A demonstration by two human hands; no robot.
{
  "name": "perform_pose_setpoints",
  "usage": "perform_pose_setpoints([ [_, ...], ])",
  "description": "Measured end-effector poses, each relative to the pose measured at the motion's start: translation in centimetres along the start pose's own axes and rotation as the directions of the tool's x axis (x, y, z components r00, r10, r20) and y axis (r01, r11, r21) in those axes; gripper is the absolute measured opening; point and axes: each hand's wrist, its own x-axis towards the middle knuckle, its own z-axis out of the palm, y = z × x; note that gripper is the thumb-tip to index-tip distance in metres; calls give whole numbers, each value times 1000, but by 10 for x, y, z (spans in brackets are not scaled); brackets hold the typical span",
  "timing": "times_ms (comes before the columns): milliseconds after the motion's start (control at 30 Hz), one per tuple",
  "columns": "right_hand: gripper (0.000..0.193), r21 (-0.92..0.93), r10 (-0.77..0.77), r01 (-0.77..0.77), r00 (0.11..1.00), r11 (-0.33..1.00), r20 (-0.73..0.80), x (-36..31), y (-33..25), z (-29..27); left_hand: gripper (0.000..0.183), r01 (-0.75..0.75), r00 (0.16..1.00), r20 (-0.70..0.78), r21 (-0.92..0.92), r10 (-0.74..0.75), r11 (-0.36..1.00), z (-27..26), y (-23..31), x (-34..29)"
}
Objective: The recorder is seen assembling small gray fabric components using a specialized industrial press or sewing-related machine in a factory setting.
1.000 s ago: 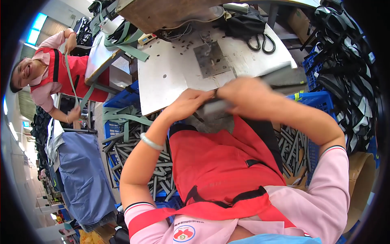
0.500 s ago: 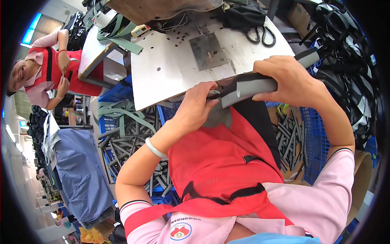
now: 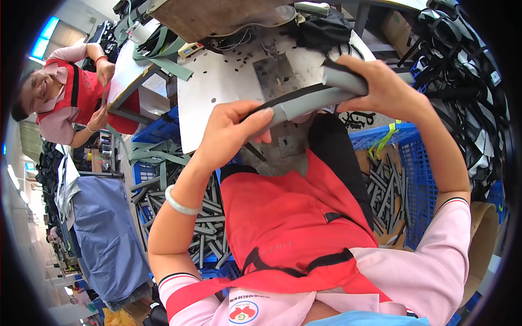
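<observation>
Between my hands, over the front of the white worktable, stretches a small bundle of grey padded strips with a black edge. My left hand pinches its left end between thumb and fingers. Wrapped round the right part is my right hand, with the strip ends poking out past it on both sides. How many strips are in the bundle I cannot tell. Behind it, a dark metal plate lies set in the tabletop. Black scissor handles show partly behind my right hand.
Blue crates of short grey strips stand below on the left and right. A brown machine housing overhangs the table's back. Black straps are heaped at right. A co-worker in a red apron works at far left.
Both hands have lifted the strips up over the table edge. My left hand has shifted left, so more of the bundle shows between the hands. The co-worker's hands have moved right.
</observation>
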Motion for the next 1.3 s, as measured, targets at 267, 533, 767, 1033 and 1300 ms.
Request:
perform_pose_setpoints([
  [267,59,-149,116,-115,993,982,1,26,35,14,33,-66,976,-207,43,73,997,-5,-7,50],
  [533,65,-131,152,-154,988,979,-28,40,57,25,33,16,975,-222,-41,-25,999,-16,-21,81],
  [767,64,-114,169,-173,985,978,-44,43,63,29,35,54,982,-182,-21,-57,998,-16,-19,87],
  [1033,68,-89,116,-126,987,988,-115,52,80,34,34,57,982,-177,-48,-65,997,-21,-21,99],
  [1300,48,-181,50,-77,987,980,-153,21,61,41,27,-168,932,-287,195,220,966,-34,-54,83],
])
